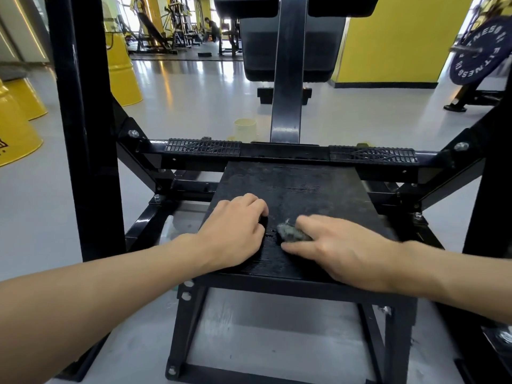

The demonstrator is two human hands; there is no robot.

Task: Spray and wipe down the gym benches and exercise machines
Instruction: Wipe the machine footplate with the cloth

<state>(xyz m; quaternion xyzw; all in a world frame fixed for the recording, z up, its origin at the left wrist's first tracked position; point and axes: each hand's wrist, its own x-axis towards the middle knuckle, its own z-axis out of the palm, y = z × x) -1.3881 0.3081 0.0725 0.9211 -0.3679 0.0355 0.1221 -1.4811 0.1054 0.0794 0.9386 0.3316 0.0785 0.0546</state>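
A black ribbed footplate (310, 189) of an exercise machine lies in front of me, wet and streaked near its front. My right hand (340, 250) grips a small crumpled grey cloth (292, 233) and presses it onto the plate. My left hand (235, 231) rests on the plate just left of the cloth, fingers curled under, holding nothing visible. A pale spray bottle (167, 231) stands on the floor behind my left wrist, mostly hidden.
Black frame uprights (83, 120) stand on both sides, joined by a crossbar (288, 153) with rubber treads. The black pad (293, 51) rises behind. A yellow cup (245, 129) sits on the grey floor. Yellow cones (16, 128) are at left, a weight plate (479, 51) at right.
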